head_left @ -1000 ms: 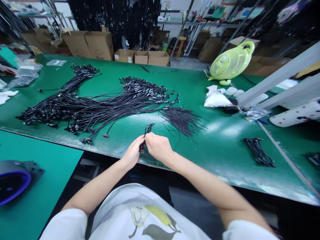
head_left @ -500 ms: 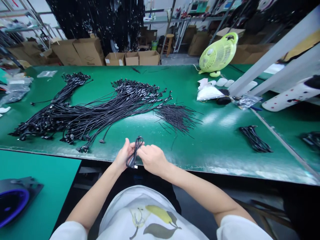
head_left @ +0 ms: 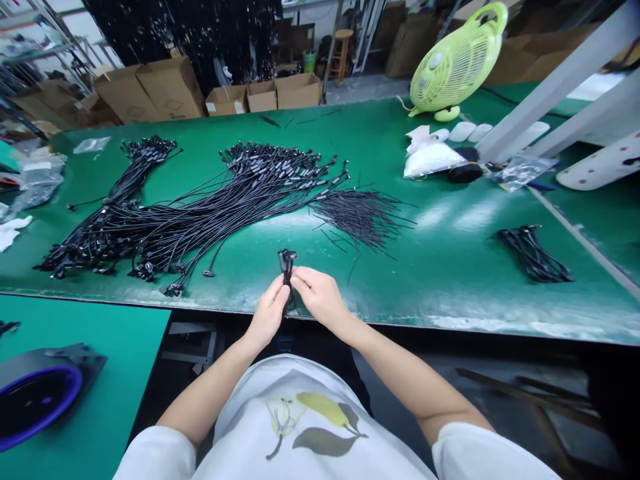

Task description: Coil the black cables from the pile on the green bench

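Both my hands are over the front edge of a green mat workbench (head_left: 440,280). My left hand (head_left: 269,313) and my right hand (head_left: 320,297) pinch a short black cable (head_left: 287,267) folded into a narrow loop, its upper end sticking up above my fingers. Farther up the bench, a large spread of black cables with small connectors (head_left: 210,217) lies just beyond my hands. To its right is a bunch of thin black wire ends (head_left: 363,217). A smaller black cable bundle (head_left: 533,255) lies on the right of the bench.
A lime-green fan (head_left: 455,60) and a white plastic bag (head_left: 433,160) stand at the bench's far right. White beams (head_left: 550,87) cross the upper right. Cardboard boxes (head_left: 170,87) stand behind the bench. A black and blue object (head_left: 40,400) sits on a lower green table (head_left: 85,333).
The black cable has gone from a rounder hanging loop to a narrow fold, now pinched higher between my hands. My hands have drawn closer together, and the view has shifted slightly.
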Action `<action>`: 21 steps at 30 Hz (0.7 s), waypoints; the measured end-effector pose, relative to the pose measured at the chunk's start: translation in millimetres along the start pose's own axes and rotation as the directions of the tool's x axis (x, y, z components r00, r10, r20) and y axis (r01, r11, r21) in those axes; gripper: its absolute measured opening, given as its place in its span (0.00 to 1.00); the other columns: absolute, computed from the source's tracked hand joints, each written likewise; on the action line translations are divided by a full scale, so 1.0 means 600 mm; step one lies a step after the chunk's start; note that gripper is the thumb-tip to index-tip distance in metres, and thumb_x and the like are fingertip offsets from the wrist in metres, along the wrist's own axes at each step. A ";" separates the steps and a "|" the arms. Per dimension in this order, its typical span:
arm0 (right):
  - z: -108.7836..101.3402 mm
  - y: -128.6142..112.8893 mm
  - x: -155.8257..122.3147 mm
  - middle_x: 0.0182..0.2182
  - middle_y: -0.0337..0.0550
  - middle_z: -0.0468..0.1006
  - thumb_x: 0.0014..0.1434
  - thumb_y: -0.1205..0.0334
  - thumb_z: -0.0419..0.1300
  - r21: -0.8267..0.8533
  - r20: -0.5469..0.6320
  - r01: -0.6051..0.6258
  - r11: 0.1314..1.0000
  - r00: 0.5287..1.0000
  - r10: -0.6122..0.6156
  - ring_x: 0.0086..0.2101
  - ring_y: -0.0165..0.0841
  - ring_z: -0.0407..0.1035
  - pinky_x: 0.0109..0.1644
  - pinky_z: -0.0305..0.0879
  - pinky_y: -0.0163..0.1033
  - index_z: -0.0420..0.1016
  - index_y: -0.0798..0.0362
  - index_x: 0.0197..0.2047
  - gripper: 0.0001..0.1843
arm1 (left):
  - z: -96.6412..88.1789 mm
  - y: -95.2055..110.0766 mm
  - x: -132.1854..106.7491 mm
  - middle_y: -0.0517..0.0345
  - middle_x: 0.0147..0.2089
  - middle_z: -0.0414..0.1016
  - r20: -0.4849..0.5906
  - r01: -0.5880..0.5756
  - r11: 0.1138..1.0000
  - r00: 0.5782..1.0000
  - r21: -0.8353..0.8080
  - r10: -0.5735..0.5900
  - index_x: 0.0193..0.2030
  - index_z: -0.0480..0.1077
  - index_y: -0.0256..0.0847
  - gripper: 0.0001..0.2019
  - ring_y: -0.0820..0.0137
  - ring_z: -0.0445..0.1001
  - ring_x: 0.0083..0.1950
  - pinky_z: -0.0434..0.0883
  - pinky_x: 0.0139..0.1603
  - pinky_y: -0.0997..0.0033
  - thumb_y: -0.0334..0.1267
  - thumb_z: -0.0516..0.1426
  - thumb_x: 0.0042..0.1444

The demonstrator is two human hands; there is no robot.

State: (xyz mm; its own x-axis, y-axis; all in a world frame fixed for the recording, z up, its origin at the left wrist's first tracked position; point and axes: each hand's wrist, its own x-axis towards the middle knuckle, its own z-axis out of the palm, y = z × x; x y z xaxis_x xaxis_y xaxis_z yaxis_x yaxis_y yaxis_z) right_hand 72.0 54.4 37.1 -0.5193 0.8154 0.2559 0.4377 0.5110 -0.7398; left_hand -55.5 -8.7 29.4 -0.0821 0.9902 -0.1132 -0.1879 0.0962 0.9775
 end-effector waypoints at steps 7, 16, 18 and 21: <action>0.008 0.020 -0.029 0.42 0.50 0.73 0.67 0.55 0.47 0.022 -0.138 -0.064 0.998 0.988 0.067 0.40 0.37 0.68 0.45 0.63 0.42 0.70 0.53 0.47 0.15 | 0.016 -0.021 0.024 0.49 0.66 0.65 -0.019 -0.046 0.984 0.999 0.175 0.050 0.63 0.66 0.40 0.22 0.59 0.60 0.68 0.56 0.69 0.59 0.44 0.51 0.64; -0.103 0.126 -0.054 0.39 0.45 0.75 0.70 0.59 0.43 -0.477 -0.203 -0.404 0.781 0.915 0.349 0.37 0.32 0.69 0.41 0.62 0.33 0.69 0.52 0.44 0.15 | -0.005 -0.021 0.023 0.51 0.69 0.61 0.365 -0.143 0.790 0.925 0.597 -0.108 0.64 0.63 0.45 0.25 0.60 0.57 0.70 0.50 0.72 0.57 0.46 0.54 0.62; -0.185 0.179 -0.073 0.41 0.52 0.75 0.69 0.61 0.43 -0.542 -0.340 -0.553 0.632 0.833 0.437 0.38 0.35 0.69 0.41 0.61 0.36 0.71 0.56 0.46 0.17 | -0.054 -0.018 0.033 0.51 0.63 0.70 0.270 -0.176 0.699 0.962 0.693 -0.027 0.59 0.69 0.44 0.21 0.60 0.65 0.65 0.57 0.69 0.55 0.48 0.50 0.63; -0.299 0.242 -0.115 0.41 0.62 0.73 0.67 0.64 0.44 -0.589 -0.450 -0.648 0.483 0.760 0.469 0.37 0.41 0.68 0.38 0.58 0.40 0.73 0.62 0.45 0.18 | -0.135 -0.006 0.045 0.47 0.60 0.72 0.052 -0.145 0.468 0.977 0.872 0.205 0.58 0.69 0.42 0.21 0.57 0.68 0.62 0.63 0.64 0.53 0.48 0.48 0.64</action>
State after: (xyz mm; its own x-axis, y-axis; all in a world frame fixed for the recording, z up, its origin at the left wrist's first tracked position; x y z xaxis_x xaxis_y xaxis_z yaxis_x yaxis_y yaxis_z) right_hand 303.0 120.8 23.7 0.1416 0.9817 0.1274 0.9803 -0.1211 -0.1562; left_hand -136.4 9.4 8.4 -0.0674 0.9928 0.0990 0.7774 -0.0100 0.6289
